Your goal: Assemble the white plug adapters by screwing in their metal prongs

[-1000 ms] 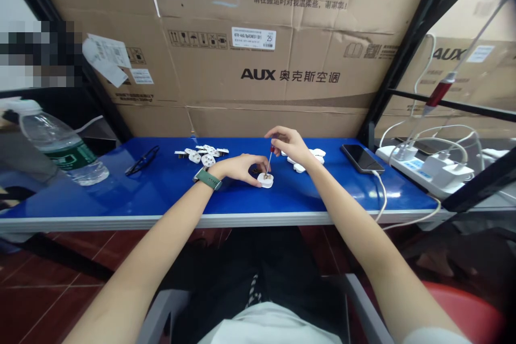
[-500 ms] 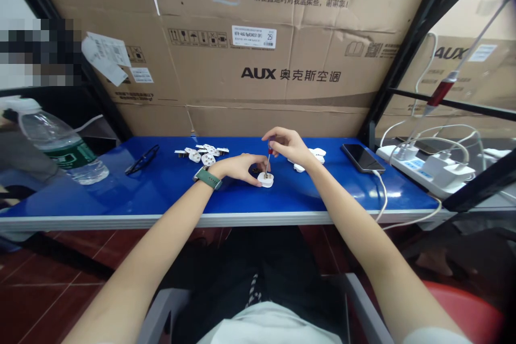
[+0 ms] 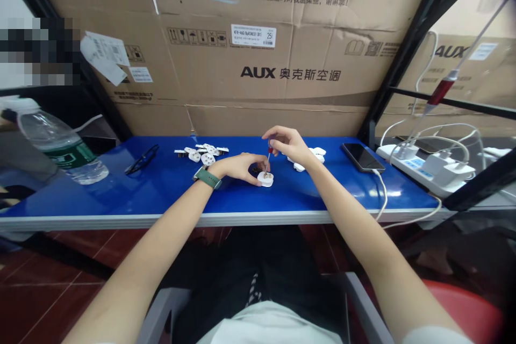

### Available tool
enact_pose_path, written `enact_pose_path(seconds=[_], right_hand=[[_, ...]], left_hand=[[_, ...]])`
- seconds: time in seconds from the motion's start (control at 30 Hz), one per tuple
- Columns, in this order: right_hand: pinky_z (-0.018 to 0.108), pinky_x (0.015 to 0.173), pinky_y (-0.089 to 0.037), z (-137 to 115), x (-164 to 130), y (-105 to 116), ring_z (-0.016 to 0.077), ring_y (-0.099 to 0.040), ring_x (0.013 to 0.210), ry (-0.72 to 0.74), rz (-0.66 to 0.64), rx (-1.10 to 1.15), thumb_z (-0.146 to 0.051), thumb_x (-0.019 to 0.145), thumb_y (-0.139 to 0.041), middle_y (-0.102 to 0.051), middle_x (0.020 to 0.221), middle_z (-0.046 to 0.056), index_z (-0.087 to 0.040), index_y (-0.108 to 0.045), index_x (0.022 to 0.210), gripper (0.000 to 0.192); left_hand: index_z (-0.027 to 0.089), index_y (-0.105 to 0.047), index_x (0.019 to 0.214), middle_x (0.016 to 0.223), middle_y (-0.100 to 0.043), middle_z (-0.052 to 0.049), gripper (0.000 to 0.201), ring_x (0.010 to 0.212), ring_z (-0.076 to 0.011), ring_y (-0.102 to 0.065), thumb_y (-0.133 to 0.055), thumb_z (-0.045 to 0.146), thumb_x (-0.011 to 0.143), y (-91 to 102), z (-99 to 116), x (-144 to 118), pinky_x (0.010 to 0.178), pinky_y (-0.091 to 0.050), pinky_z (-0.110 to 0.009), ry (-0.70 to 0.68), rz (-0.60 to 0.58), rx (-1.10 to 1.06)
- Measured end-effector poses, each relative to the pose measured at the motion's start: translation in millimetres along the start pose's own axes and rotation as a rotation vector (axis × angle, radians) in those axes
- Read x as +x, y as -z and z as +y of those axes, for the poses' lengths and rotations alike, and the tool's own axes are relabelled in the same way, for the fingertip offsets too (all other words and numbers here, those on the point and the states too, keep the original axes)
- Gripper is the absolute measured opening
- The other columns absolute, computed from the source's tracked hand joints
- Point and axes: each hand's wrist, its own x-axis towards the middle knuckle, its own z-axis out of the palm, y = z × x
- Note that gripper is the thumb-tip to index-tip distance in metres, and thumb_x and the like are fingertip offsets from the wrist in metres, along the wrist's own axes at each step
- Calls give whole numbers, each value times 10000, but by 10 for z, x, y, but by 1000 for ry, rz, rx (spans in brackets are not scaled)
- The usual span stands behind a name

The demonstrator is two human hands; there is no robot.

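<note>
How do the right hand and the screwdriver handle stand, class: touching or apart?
Touching. The head view shows the right hand with fingers pinching the red screwdriver handle.

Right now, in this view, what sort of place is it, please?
Probably a small workbench, perhaps in a workshop or storeroom: a blue tabletop with small white parts, a screwdriver in the right hand, and a large AUX carton behind.

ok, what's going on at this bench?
A person is working at the blue table. The right hand holds a red-handled screwdriver, tip down on a small white part. The left hand has its thumb at that part's edge. Similar white pieces lie in two groups: one past the left wrist, one partly behind the right hand.
</note>
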Motion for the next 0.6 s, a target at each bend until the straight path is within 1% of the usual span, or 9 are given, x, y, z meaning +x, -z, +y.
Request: enact_pose_path(seconds=[0.1, 0.2, 0.33, 0.47, 0.6], right_hand=[[276, 603, -567, 4, 4, 13, 145, -641, 631, 1, 21, 0, -234, 852, -606, -689, 783, 18, -166, -712, 1039, 226], [276, 594, -565, 24, 17, 25, 144, -635, 619, -1, 73, 6, -241, 851, -598, -672, 752, 10, -171, -705, 1033, 223], [273, 580, -561, 52, 41, 38, 148, -646, 628, 12, 160, 35, -240, 836, -597, -652, 761, 9, -175, -700, 995, 200], [268, 577, -560, 67, 57, 54, 151, -658, 644, 10, 242, 26, -254, 827, -599, -639, 772, 7, -188, -687, 975, 184], [271, 595, -564, 80, 65, 61, 167, -675, 692, 20, 289, 19, -260, 833, -593, -621, 768, 9, -193, -674, 968, 171]], left_hand=[[220, -678, 1181, 1156, -729, -47, 486, 1066, -228, -671, -848, 391, 759, -3, -2, 0, 961, -491, -332, 11, 2, 1], [217, -684, 1193, 1181, -722, -55, 505, 1084, -234, -662, -850, 410, 757, 0, 0, -7, 966, -488, -338, -1, 2, -6], [219, -689, 1221, 1246, -705, -67, 529, 1149, -242, -642, -833, 472, 779, 30, 39, -20, 1010, -476, -353, -5, 48, -40], [196, -700, 1178, 1192, -726, -76, 462, 1116, -233, -660, -751, 526, 859, 66, 73, -9, 1015, -482, -361, -12, 116, -70], [178, -725, 1100, 1118, -751, -79, 419, 1060, -231, -681, -716, 538, 885, 63, 39, 19, 980, -497, -353, -15, 157, -63]])
